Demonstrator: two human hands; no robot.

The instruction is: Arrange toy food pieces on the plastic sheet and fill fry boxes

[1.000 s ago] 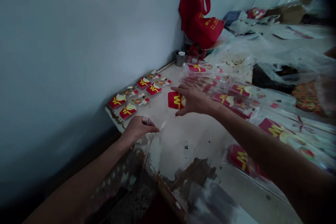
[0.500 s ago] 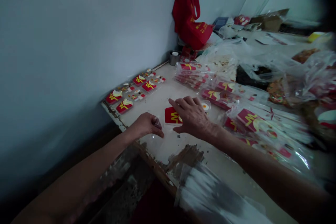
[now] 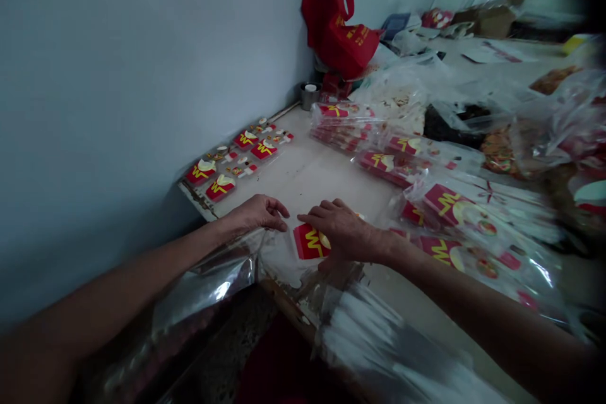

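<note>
**Red card under the right grip, film below the left grip**

Here's the right grip, fingers over the far side and thumb to the near side, closed around the red card, which sits near the counter edge. Just across from it, the left grip: thumb and fingertips close, a slight gap showing, but whether they pinch any of that shiny film, one cannot tell.

The step in hand looks like bringing card and film together. The next move seems to call for a square, level card and a light left touch holding the film's edge open; soft film could fold or snag.

Now the lettering! A bold yellow zigzag on the red card, W-like from this side, perhaps an M turned about. Out left, four loose cards wear the same mark, small food pictures alongside. Off right, clear-wrapped packs repeat it, red and yellow through the plastic. Nearer the front, whitish sleeves, blurred, with no writing legible.

Farther back, a plain metal cup, and the red bag against the wall, its yellow writing too small to read.
</note>
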